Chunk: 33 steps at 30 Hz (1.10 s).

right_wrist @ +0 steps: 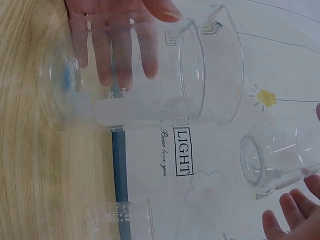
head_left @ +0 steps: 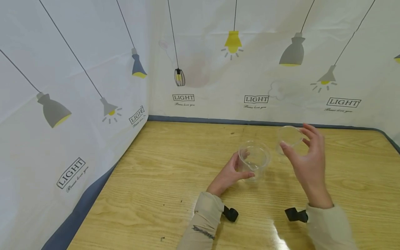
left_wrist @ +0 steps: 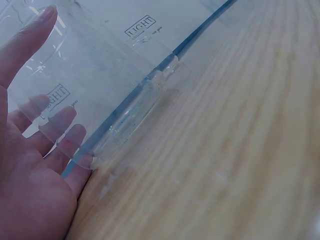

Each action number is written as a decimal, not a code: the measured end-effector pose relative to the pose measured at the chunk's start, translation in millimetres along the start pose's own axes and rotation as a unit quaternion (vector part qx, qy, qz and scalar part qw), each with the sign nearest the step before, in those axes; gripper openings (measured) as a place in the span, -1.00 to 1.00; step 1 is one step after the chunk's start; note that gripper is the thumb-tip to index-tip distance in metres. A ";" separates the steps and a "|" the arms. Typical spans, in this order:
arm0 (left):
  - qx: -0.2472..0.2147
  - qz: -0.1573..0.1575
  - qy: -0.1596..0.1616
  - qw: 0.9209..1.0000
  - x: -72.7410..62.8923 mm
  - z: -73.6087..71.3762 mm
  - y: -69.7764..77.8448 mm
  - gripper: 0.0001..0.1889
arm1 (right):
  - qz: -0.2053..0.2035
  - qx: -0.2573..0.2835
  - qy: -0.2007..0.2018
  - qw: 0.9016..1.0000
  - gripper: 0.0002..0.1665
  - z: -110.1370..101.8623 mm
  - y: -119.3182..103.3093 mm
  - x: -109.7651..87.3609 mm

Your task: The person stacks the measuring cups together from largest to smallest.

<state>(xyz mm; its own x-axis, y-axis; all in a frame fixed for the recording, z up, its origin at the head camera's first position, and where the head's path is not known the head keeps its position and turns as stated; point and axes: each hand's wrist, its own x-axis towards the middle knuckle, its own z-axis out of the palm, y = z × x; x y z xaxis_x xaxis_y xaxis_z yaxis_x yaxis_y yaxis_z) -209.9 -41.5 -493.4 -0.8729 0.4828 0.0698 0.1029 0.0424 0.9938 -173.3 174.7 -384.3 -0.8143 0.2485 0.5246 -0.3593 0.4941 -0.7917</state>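
Note:
My left hand (head_left: 226, 177) holds a large clear beaker (head_left: 264, 152) low over the wooden table, thumb on the near side and fingers around the far side. Through its wall in the right wrist view, a second rim with a spout shows a smaller beaker (right_wrist: 192, 75) nested inside. To the right and a little higher, my right hand (head_left: 309, 159) grips another small clear beaker (head_left: 289, 133) by its sides, between thumb and fingers. This beaker (right_wrist: 252, 162) is raised above the table. The two hands are a short way apart.
A further clear beaker with white markings (right_wrist: 120, 220) stands on the table (head_left: 150, 173), low in the right wrist view. White cloth walls (head_left: 212, 104) printed with lamps rise behind and at the left, edged by a blue-grey band (head_left: 200, 119).

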 end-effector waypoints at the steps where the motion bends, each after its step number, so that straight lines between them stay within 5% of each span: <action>1: 0.000 0.000 0.000 1.000 0.0 0.0 0.3 -0.13 | -0.003 0.001 -0.001 1.000 -0.31 0.7 -1.5 -0.5; 17: 0.003 -0.008 0.005 1.000 -0.3 0.2 4.4 -0.16 | -0.013 0.012 -0.003 1.000 -0.31 11.7 -15.2 -6.3; 27: -0.004 -0.008 -0.010 1.000 -9.8 1.0 28.1 -0.18 | -0.031 0.018 -0.025 0.999 -0.30 20.4 -20.1 -11.1; 33: -0.006 -0.011 -0.010 1.000 -10.9 -0.1 29.0 -0.17 | -0.037 0.021 -0.034 0.999 -0.28 26.1 -20.1 -14.4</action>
<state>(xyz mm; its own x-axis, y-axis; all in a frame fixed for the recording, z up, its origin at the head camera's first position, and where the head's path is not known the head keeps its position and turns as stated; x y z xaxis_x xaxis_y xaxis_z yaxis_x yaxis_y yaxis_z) -197.5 -45.5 -465.3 -0.8653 0.4990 0.0465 0.0786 0.0435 0.9960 -166.2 139.4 -384.1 -0.8131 0.1557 0.5609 -0.4373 0.4725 -0.7652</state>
